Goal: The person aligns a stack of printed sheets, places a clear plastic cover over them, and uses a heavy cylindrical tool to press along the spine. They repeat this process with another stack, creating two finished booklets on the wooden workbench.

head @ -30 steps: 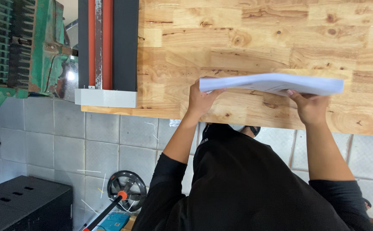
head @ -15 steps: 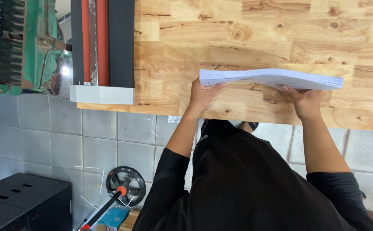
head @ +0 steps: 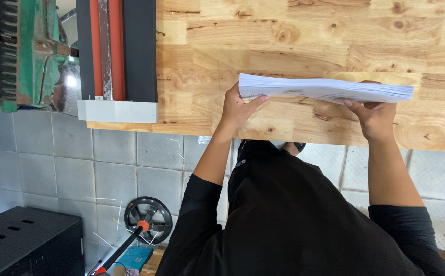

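Both hands grip a stack of white paper (head: 324,89) (edge-on, centre right of frame) above the wooden tabletop (head: 294,36). The left hand (head: 237,107) closes on its left end, the right hand (head: 373,117) on its right.

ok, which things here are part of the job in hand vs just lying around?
In hand:
- paper stack, held at both ends
- left hand, right hand
- wooden table under it

Lying about:
- red-and-black machine
- black box
- black wheel
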